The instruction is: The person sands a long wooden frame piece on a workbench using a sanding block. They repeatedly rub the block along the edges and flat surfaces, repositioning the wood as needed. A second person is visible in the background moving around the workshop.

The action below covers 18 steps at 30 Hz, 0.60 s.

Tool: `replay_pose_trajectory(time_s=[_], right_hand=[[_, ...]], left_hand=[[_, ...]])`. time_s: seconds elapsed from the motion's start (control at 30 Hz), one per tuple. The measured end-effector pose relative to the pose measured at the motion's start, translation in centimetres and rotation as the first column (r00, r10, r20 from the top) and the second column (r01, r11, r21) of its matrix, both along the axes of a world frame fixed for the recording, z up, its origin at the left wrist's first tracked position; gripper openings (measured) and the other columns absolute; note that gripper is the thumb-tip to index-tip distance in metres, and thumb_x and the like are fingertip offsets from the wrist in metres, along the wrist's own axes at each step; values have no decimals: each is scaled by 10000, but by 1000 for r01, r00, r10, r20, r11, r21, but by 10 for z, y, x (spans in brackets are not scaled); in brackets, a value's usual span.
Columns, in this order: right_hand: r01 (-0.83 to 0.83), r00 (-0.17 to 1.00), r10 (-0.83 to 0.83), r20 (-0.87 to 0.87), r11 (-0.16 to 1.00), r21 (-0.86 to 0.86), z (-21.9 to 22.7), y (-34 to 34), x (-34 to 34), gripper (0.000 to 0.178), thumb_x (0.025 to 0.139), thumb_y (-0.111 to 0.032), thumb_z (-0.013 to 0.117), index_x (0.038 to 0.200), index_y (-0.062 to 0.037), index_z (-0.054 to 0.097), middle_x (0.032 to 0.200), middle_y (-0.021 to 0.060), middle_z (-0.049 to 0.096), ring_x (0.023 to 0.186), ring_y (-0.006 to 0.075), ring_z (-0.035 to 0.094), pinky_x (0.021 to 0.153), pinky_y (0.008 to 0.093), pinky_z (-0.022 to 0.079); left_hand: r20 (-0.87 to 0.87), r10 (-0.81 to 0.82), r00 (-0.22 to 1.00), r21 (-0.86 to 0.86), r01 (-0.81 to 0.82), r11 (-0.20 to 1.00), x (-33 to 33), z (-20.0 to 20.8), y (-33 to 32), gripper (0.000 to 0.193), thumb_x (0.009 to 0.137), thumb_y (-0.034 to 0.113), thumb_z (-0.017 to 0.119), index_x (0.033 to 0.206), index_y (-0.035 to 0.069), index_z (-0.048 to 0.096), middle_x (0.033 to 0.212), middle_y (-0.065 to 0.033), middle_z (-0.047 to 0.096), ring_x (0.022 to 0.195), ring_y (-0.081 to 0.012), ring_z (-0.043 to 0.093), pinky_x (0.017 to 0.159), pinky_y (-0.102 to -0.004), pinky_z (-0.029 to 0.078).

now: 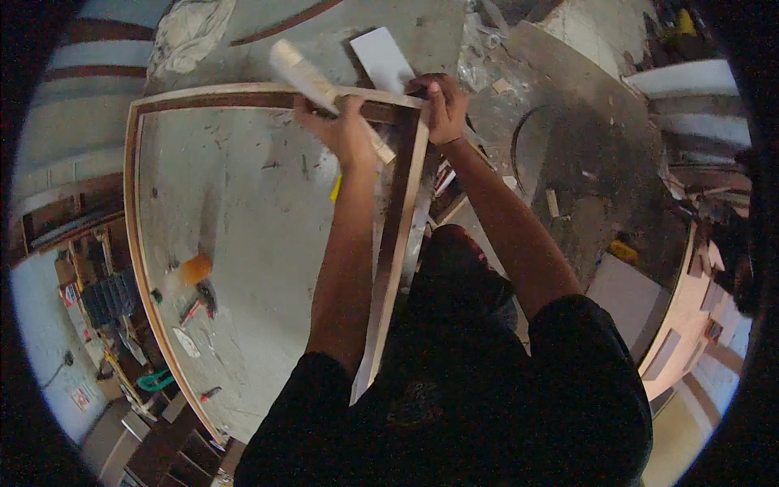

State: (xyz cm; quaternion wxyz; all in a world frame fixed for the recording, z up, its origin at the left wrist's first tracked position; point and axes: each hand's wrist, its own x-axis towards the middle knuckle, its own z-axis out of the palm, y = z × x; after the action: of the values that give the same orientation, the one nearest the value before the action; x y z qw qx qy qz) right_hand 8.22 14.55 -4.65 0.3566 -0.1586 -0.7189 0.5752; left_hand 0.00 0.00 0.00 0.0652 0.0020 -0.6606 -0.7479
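Note:
A large rectangular wooden frame (410,174), with pale edges and darker inner sides, stretches from the far side back toward my body. My left hand (350,134) is closed around a pale wooden stick-like tool (308,77), wider at its far end and blurred; its exact kind does not show. The tool slants over the frame's far rail, its narrow end (383,149) pointing back toward me. At the frame's far right corner, my right hand (445,109) grips the edge with its thumb up. Part of its fingers is hidden behind the corner.
A white board (381,58) lies just beyond the corner. On the surface inside the frame are an orange object (195,269) and a red-handled tool (193,311). Crumpled pale cloth (193,32) lies far left. Wood scraps (553,203) and a pale panel (623,296) are at right.

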Motion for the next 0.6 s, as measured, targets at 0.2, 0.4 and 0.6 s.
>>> replay_pose_trajectory(time_s=[0.2, 0.4, 0.6], right_hand=[[24, 1000, -24, -5, 992, 121, 3, 8, 2, 455, 1023, -325, 455, 953, 28, 733, 919, 186, 710, 878, 309, 667, 828, 390, 503], [22, 1000, -20, -13, 994, 112, 4, 11, 1, 422, 1005, -331, 491, 955, 12, 732, 867, 204, 665, 839, 385, 637, 759, 428, 500], [64, 998, -67, 11, 983, 172, 2, 9, 1, 365, 994, -275, 488, 905, 16, 689, 818, 219, 597, 786, 430, 591, 709, 451, 475]], left_hand=[[-235, 32, 972, -26, -40, 999, 15, 20, 12, 1063, 801, 77, 801, 1582, -7, 86, 1531, -232, 323, 1421, -362, 363, 1170, -485, 367], [-632, -121, 765, -332, -126, 935, 0, 6, 26, 1286, 616, 383, 940, 1558, -50, 178, 1408, -250, 364, 1310, -397, 398, 1074, -542, 380], [-648, -82, 757, -345, -196, 918, -5, 0, 44, 1175, 596, 428, 907, 1492, -57, 323, 1296, -222, 473, 1175, -393, 439, 970, -546, 383]])
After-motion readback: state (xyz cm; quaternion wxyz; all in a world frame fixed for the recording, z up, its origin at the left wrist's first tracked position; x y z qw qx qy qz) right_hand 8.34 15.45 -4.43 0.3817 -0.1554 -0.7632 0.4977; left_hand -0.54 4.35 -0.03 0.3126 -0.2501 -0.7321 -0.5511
